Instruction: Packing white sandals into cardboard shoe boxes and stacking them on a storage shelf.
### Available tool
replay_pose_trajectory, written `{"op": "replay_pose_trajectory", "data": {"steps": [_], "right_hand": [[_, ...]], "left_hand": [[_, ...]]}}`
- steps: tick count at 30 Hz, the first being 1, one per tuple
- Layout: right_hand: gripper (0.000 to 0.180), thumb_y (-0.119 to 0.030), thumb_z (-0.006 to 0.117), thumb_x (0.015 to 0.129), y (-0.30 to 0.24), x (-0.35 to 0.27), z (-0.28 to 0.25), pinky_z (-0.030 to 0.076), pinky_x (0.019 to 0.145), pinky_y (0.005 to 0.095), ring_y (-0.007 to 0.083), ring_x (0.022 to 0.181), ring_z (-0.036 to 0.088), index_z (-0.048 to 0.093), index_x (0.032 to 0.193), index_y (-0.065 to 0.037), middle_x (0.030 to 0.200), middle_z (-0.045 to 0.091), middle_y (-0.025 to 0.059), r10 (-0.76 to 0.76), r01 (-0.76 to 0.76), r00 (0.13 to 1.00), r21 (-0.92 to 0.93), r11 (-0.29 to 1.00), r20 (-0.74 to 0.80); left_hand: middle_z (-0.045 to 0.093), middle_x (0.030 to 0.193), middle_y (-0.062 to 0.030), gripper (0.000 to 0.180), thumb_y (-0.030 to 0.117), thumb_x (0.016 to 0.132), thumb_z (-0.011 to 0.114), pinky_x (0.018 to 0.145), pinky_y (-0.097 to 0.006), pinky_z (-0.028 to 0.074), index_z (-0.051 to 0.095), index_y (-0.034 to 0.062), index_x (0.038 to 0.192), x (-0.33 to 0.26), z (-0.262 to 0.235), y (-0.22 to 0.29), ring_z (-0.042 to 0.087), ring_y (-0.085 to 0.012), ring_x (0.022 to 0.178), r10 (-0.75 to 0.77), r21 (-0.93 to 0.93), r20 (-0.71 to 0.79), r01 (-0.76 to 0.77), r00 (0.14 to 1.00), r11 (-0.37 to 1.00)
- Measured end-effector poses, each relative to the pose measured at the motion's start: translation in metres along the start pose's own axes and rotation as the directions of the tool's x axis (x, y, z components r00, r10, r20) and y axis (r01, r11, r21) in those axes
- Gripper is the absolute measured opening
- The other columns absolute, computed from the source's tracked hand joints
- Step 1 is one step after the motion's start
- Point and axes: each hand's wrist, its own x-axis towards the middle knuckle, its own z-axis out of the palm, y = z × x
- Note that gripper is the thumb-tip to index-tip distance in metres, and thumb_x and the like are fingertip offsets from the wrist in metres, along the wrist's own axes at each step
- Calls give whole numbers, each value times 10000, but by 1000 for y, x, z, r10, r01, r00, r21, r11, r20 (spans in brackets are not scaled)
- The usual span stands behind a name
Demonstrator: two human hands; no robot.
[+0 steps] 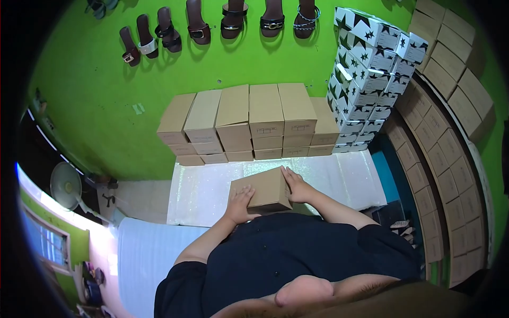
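A closed brown cardboard box (263, 186) sits at an angle on the white-covered table (201, 196), close in front of my body. My left hand (240, 203) lies along its near left side, with the fingers spread over the top. Against its right side rests my right hand (297, 186), fingers pointing toward the far right corner. The box is gripped between both hands. My right thumb and the underside of the box are hidden.
Brown shoeboxes (264, 112) are stacked along the table's back edge. A tall pile of white star-patterned boxes (366, 79) stands at the back right. Shelves of brown boxes (440, 143) line the right. Sandals (198, 26) hang on the green wall; a fan (67, 185) is at left.
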Motion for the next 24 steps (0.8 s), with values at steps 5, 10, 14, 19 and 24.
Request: {"op": "replay_pose_trajectory", "data": {"steps": [5,10,14,19,24], "right_hand": [[991,-202,655,804,-33,16,21,314,1138,494,523,1335,356,50,1588,-168,1548,228,329,72,-72,997,-20,997,-19],[989,-203,662,802,-59,29,27,318,1135,499,505,1338,358,63,1590,-213,1538,254,321,161,-161,986,0,987,-33],[1001,-211,672,792,-73,36,35,320,1133,499,500,1333,359,67,1590,-227,1530,277,311,228,-229,972,-2,974,-51],[1091,-262,712,743,-70,29,52,341,1114,478,457,1288,407,33,1594,-186,1412,409,281,263,-248,962,166,954,-77],[1143,-325,747,731,-70,-8,40,376,1083,461,439,1249,450,13,1593,-169,1321,458,284,269,-252,960,174,952,-81]], "left_hand": [[388,1508,-168,1111,472,600,869,1120,-633,242,308,176,1513,-10,14,-11,391,-413,1378,207,65,-244,-197,948,978],[404,1475,-145,1150,449,575,880,1059,-746,158,255,276,1524,-15,21,-20,421,-397,1350,297,144,-438,-260,849,955],[383,1495,-143,1185,468,577,869,1054,-769,94,199,309,1541,-17,28,-14,393,-413,1368,321,222,-511,-238,798,946],[330,1515,-199,1342,497,585,855,1086,-746,57,7,167,1571,-4,33,1,331,-463,1391,231,219,-662,-111,713,969],[405,1460,-135,1212,469,595,842,1104,-723,71,162,141,1544,1,8,12,404,-403,1364,232,113,-567,-205,790,972]]}}
